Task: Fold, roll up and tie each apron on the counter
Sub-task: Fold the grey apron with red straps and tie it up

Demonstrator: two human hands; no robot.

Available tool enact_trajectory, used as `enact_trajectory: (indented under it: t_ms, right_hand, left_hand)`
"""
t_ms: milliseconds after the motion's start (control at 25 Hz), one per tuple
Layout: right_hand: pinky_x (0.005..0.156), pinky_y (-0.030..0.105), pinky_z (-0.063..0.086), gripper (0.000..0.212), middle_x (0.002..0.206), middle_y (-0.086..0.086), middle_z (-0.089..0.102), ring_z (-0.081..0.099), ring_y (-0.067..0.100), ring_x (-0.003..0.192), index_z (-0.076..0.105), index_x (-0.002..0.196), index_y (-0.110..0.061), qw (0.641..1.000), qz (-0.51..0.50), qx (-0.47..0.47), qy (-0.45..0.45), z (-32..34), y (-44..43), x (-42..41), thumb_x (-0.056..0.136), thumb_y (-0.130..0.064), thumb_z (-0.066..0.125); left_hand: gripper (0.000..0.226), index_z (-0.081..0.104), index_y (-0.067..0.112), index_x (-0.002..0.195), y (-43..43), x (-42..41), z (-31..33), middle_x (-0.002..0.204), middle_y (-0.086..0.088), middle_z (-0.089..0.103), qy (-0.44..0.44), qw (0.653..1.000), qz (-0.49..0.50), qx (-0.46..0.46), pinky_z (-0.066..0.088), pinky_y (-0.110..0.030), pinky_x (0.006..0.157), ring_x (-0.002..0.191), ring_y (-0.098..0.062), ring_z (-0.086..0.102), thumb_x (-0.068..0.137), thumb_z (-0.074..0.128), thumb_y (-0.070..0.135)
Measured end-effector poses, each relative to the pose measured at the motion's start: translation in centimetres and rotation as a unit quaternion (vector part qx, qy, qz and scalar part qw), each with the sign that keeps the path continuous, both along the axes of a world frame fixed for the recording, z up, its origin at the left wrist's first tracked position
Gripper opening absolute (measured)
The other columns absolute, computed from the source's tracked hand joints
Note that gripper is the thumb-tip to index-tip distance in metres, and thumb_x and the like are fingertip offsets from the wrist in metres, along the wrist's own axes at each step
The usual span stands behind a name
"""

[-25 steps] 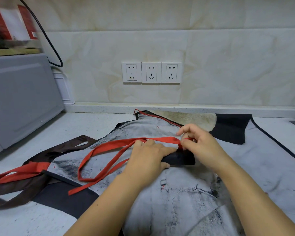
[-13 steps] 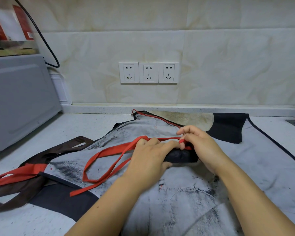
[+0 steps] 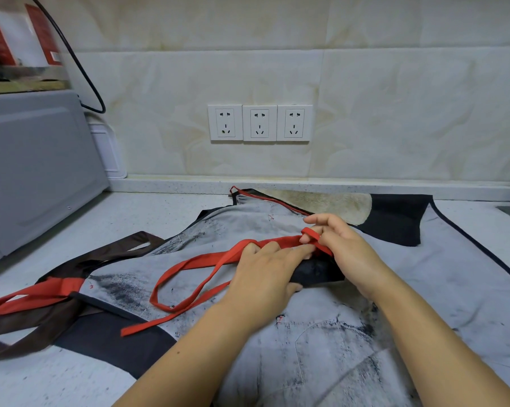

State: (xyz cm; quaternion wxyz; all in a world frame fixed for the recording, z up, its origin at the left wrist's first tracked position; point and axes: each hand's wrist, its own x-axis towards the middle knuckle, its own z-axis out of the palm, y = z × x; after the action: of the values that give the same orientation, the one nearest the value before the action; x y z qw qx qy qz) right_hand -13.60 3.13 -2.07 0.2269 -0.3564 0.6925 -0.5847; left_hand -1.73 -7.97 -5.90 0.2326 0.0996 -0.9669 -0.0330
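- Red strap (image 3: 277,241) is pinched in the curled fingers (image 3: 321,220) of the right hand (image 3: 350,254). A small loop of it stands over one fingertip.
- Left hand (image 3: 265,277): its fingers (image 3: 289,252) are straight and held together, pressing flat on the strap and on the rolled apron (image 3: 318,271). The thumb lies against the roll's near side.
- Rolled apron: a dark, tight bundle between the two hands, lying on a spread apron near the middle of the worktop (image 3: 130,218).
- Free length of the strap: runs left from the hands, bends in a long loop and ends loose on the cloth.
- Grey apron (image 3: 438,289): smudged and dark-edged, spread flat beneath both forearms. A dark panel (image 3: 394,218) and a beige patch (image 3: 321,204) lie at its far edge.
- Brown apron (image 3: 27,327): crumpled at the left with a red band across it, touching the grey apron's left edge.
- Surroundings: a grey microwave (image 3: 33,171) stands on the speckled worktop at far left, with a black cable (image 3: 84,74) hanging behind it. Three white sockets (image 3: 259,123) sit in the tiled wall (image 3: 394,113).
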Motion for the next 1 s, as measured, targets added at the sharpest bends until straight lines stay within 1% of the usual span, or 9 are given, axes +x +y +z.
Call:
enact_trajectory:
  t_ms: [160,240,320,480,560,680,760,880,1000]
  right_hand:
    - [0.095,0.035,0.046,0.023,0.090,0.006,0.073,0.063,0.025,0.099,0.061,0.108,-0.027,1.000,0.000,-0.002,0.018,0.1,0.2,0.0,0.096,-0.015,0.046]
    - [0.094,0.033,0.047,0.024,0.087,0.004,0.073,0.065,0.022,0.098,0.061,0.108,-0.027,1.000,0.005,-0.002,0.015,0.1,0.2,0.1,0.096,-0.015,0.044]
    - [0.093,0.029,0.047,0.027,0.087,0.002,0.073,0.065,0.015,0.099,0.061,0.108,-0.028,1.000,0.013,0.005,0.014,0.1,0.2,0.3,0.096,-0.014,0.042]
    - [0.086,0.025,0.045,0.030,0.096,-0.004,0.073,0.065,0.009,0.097,0.062,0.106,-0.034,0.999,0.022,0.015,0.028,0.3,0.3,0.5,0.096,-0.015,0.040]
    - [0.085,0.024,0.045,0.032,0.095,-0.004,0.074,0.065,0.009,0.096,0.061,0.109,-0.031,0.999,0.025,0.018,0.036,0.4,0.4,0.5,0.096,-0.011,0.039]
    - [0.092,0.030,0.048,0.042,0.094,-0.002,0.074,0.067,0.016,0.095,0.058,0.111,-0.028,0.998,0.031,0.023,0.049,0.2,0.3,0.5,0.092,0.004,0.038]
    - [0.093,0.033,0.049,0.045,0.094,-0.004,0.073,0.069,0.017,0.091,0.056,0.112,-0.027,0.997,0.034,0.033,0.054,0.0,0.3,0.4,0.090,0.009,0.042]
    - [0.094,0.037,0.050,0.042,0.094,-0.003,0.073,0.070,0.016,0.090,0.055,0.112,-0.030,0.996,0.026,0.046,0.071,-0.2,0.3,0.4,0.090,0.005,0.047]
    - [0.090,0.037,0.050,0.034,0.090,-0.006,0.073,0.067,0.019,0.091,0.055,0.108,-0.036,0.992,-0.024,0.051,0.116,-0.7,0.0,0.1,0.092,-0.006,0.047]
  left_hand:
    - [0.074,0.021,0.043,0.142,0.0,0.1,0.1,0.124,0.018,0.059,0.007,1.000,0.003,0.009,0.032,-0.036,0.083,0.106,-0.014,0.048,0.084,0.067,0.037]
    - [0.073,0.021,0.042,0.143,0.0,0.1,0.1,0.127,0.019,0.057,-0.005,1.000,0.002,0.007,0.030,-0.036,0.083,0.108,-0.014,0.047,0.085,0.066,0.038]
    - [0.070,0.025,0.041,0.142,-0.1,0.1,0.0,0.129,0.020,0.055,-0.012,1.000,0.002,0.012,0.029,-0.035,0.083,0.109,-0.013,0.047,0.085,0.065,0.038]
    - [0.062,0.030,0.039,0.134,0.0,0.2,0.2,0.120,0.017,0.057,-0.011,0.999,0.011,0.032,0.031,-0.036,0.082,0.106,-0.014,0.047,0.084,0.066,0.038]
    - [0.058,0.032,0.038,0.131,0.1,0.3,0.3,0.118,0.017,0.058,-0.013,0.999,0.012,0.033,0.031,-0.036,0.081,0.106,-0.015,0.047,0.084,0.066,0.038]
    - [0.056,0.033,0.039,0.131,0.1,0.2,0.3,0.119,0.017,0.058,-0.025,0.999,0.019,0.031,0.031,-0.036,0.081,0.106,-0.015,0.047,0.085,0.065,0.039]
    - [0.057,0.033,0.039,0.134,0.0,0.1,0.3,0.124,0.017,0.058,-0.029,0.999,0.027,0.035,0.030,-0.035,0.082,0.111,-0.014,0.046,0.086,0.064,0.040]
    - [0.057,0.036,0.034,0.138,-0.1,0.0,0.3,0.127,0.014,0.056,-0.038,0.998,0.045,0.036,0.028,-0.034,0.085,0.118,-0.013,0.044,0.088,0.062,0.042]
    - [0.052,0.042,0.034,0.135,0.1,0.1,0.4,0.123,0.011,0.058,-0.045,0.996,0.059,0.038,0.027,-0.034,0.083,0.116,-0.015,0.044,0.087,0.062,0.043]
